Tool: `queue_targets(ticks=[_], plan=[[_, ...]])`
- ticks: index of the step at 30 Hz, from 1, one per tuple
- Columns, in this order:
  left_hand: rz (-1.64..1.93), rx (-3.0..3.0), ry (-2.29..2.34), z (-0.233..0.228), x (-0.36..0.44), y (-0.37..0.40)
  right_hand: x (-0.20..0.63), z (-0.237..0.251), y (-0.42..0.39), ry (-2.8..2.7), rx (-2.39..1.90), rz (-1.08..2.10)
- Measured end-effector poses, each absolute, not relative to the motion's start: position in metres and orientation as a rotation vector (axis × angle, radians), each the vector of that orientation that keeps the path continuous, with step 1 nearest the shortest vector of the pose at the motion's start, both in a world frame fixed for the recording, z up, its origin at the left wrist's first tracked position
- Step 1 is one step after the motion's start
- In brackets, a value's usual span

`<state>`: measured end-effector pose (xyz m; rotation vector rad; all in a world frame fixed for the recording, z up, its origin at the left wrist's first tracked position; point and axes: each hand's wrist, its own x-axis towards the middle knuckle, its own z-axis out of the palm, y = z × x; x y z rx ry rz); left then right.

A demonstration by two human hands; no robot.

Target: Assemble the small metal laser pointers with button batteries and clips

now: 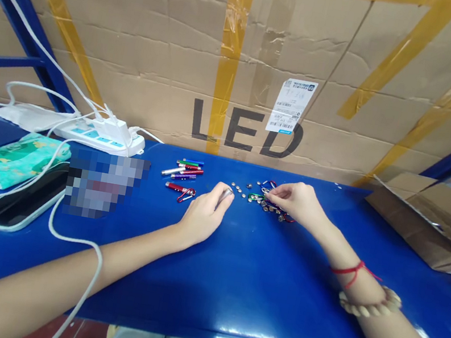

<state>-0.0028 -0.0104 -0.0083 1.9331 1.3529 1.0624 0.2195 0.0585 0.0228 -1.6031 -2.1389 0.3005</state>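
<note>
My forearms stretch over the blue table (232, 285). My left hand (204, 216) is curled, fingertips pinching a small silver cylinder (227, 193) just above the tabletop. My right hand (296, 200) pinches at a pile of carabiner clips (271, 205), fingers closed on a piece there. Button batteries (242, 190) lie scattered between both hands. Little colored flashlights (185, 169) sit just left, beyond my left hand.

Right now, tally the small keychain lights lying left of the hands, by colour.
Blue/green: 1
Red: 2, one in the group, one nearer with a clip
Silver: 1
Purple: 1
Total: 5 on the blue table. The left hand holds another silver piece; not counted.
</note>
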Motion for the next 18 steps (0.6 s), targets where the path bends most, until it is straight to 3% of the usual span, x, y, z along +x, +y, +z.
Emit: queue_targets(ticks=[12, 18], plan=[[1.056, 1.955, 1.316, -0.007, -0.001, -0.012, 0.212, 0.029, 0.048, -2.263, -1.748, 0.092], [1.049, 2.03, 1.26, -0.005, -0.001, -0.011, 0.208, 0.032, 0.044, -2.237, -1.485, 0.273]])
